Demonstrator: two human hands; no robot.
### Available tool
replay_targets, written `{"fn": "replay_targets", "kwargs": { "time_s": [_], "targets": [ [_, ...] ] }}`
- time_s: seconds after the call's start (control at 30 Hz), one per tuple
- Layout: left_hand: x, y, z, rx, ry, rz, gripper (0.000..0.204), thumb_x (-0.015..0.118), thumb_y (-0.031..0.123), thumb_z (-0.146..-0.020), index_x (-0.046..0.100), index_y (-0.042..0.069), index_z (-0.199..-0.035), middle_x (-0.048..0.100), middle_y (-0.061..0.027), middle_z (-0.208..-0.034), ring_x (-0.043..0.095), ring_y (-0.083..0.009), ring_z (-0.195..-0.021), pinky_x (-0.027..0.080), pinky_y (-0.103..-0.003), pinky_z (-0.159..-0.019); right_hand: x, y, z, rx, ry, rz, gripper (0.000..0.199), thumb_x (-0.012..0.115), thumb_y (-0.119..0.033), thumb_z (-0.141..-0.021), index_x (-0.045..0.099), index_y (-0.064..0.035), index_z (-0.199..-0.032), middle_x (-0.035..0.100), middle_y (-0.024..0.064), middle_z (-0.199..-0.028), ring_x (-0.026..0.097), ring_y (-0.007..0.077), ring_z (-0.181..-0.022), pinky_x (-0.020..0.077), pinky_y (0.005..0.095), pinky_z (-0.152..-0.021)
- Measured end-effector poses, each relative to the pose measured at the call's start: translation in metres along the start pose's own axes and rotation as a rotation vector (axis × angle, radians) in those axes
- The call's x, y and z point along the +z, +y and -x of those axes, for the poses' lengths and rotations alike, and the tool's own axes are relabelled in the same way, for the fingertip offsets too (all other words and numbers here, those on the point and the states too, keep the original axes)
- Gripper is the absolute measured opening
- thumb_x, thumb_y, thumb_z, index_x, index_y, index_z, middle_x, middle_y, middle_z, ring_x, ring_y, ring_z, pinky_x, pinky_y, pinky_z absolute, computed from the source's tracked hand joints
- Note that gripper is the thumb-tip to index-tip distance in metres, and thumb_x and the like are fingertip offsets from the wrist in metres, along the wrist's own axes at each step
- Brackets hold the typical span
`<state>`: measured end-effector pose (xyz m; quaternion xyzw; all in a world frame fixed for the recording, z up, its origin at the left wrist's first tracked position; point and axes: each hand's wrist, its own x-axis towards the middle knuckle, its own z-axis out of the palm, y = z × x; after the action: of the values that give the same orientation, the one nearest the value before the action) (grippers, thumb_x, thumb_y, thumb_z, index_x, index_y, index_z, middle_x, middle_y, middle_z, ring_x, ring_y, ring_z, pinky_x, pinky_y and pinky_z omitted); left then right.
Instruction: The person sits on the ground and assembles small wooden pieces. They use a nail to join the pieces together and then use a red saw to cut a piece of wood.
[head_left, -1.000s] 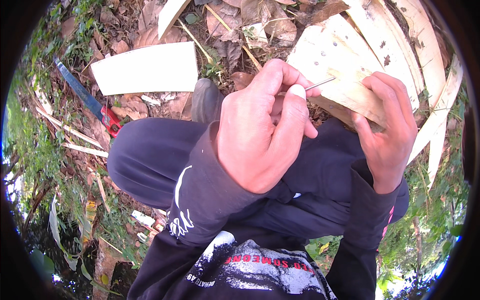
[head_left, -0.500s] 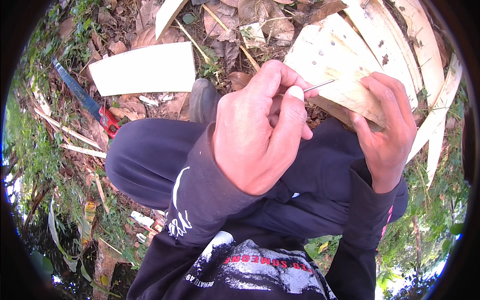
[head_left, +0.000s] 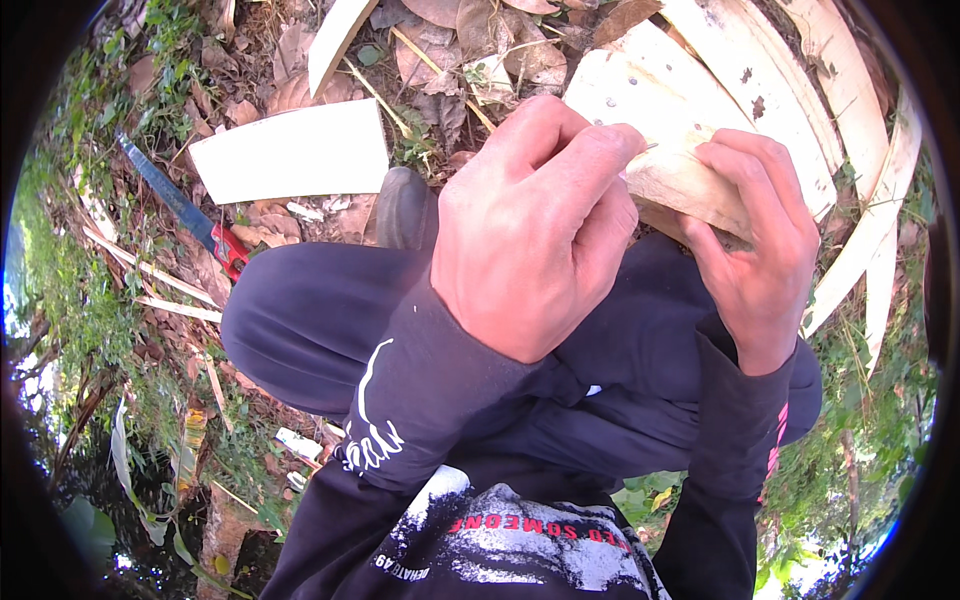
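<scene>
My left hand [head_left: 535,235] is raised in the middle of the view, its fingers pinched on a thin pale sliver [head_left: 650,148] of which only the tip shows. That tip touches a folded pale sheath piece [head_left: 680,185]. My right hand [head_left: 760,250] grips this piece from the right, thumb on top and fingers wrapped under it. Both hands are above my knees, which are in dark trousers. Most of the sliver is hidden behind my left fingers.
Broad pale sheath strips [head_left: 770,80] lie on the ground at upper right. A flat white rectangular piece [head_left: 290,150] lies at upper left, with a blue-bladed, red-handled saw [head_left: 190,215] beside it. A dark shoe [head_left: 405,205] rests among dry leaves and thin sticks.
My left hand has shifted up and right toward the sheath piece. The sliver stuck out longer from the fingers before; now only its tip shows. My right hand keeps its grip.
</scene>
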<state>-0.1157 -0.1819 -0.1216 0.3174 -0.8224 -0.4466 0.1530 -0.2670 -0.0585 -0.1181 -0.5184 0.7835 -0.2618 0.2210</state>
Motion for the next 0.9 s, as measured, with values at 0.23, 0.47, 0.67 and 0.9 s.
{"fn": "replay_targets", "kwargs": {
  "time_s": [0.23,0.47,0.67,0.9],
  "targets": [
    [0.011,-0.005,0.0,0.043,0.02,0.04,0.025,0.064,-0.008,-0.078,0.073,0.005,-0.098,0.061,-0.0059,-0.076,0.06,-0.0131,-0.058,0.048,-0.026,-0.055,0.0,0.001,0.0,0.001,-0.004,0.008,0.042,0.071,0.006,-0.06,0.062,-0.0005,-0.101,0.062,0.0137,-0.104,0.061,0.0338,-0.1,0.0502,0.0406,-0.085],
    [0.007,-0.001,-0.002,0.032,-0.105,0.025,0.025,0.065,-0.003,-0.075,0.066,0.002,-0.099,0.056,-0.0113,-0.08,0.06,-0.027,-0.068,0.05,-0.037,-0.061,0.0,0.001,0.0,0.005,-0.003,-0.005,0.042,0.071,0.006,-0.06,0.062,-0.0001,-0.101,0.062,0.014,-0.104,0.061,0.0337,-0.099,0.0507,0.04,-0.084],
    [0.002,0.005,-0.004,0.0,-0.225,-0.05,0.028,0.065,0.001,-0.075,0.061,-0.001,-0.102,0.055,-0.0164,-0.084,0.061,-0.0366,-0.076,0.051,-0.044,-0.065,0.003,-0.001,0.004,0.007,0.043,0.004,0.042,0.071,0.006,-0.061,0.062,0.0,-0.101,0.062,0.014,-0.104,0.061,0.0334,-0.099,0.0507,0.0403,-0.084],
    [-0.005,0.004,0.002,-0.003,-0.137,-0.14,0.023,0.062,-0.004,-0.075,0.07,0.003,-0.096,0.058,-0.011,-0.07,0.06,-0.0278,-0.057,0.048,-0.036,-0.053,0.004,-0.001,0.004,0.011,0.018,0.011,0.041,0.07,0.005,-0.063,0.062,-0.0002,-0.103,0.062,0.0142,-0.107,0.061,0.0335,-0.101,0.0506,0.04,-0.085]
  ]
}}
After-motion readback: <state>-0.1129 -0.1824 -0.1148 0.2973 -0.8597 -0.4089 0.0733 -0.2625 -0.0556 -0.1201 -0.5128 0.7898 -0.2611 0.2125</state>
